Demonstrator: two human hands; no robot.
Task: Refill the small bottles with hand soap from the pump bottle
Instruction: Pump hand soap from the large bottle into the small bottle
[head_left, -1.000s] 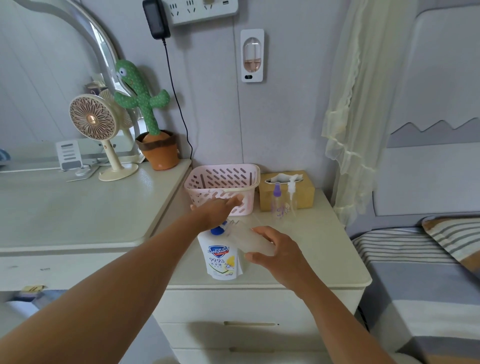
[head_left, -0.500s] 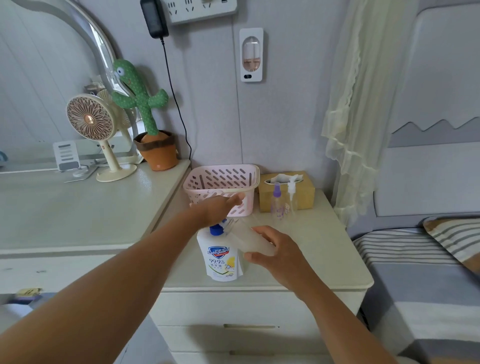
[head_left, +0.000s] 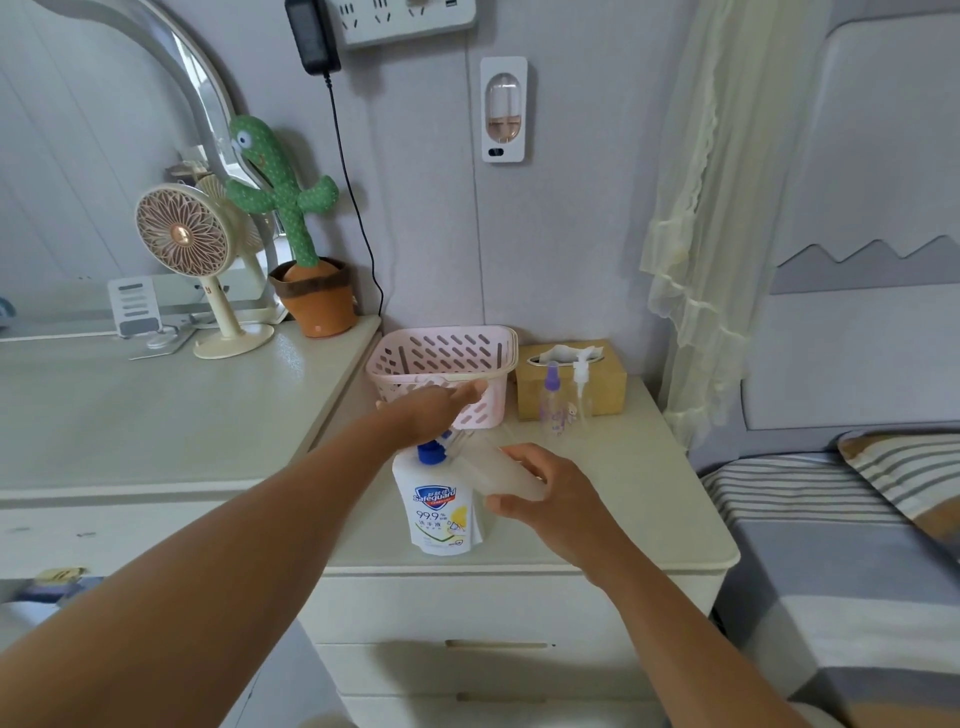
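Left grip, fingers flat, hid top of white plastic pump bottle. Right grip clasped frosted small bottle; its mouth blurred.

A: How was the scene lit?
B: Soft, even daylight was spread over it; only a faint shadow was cast beside the pump bottle.
A: Was anything blurred or bent?
B: The clear bottle was smeared, and straight lines were bowed toward the edges.
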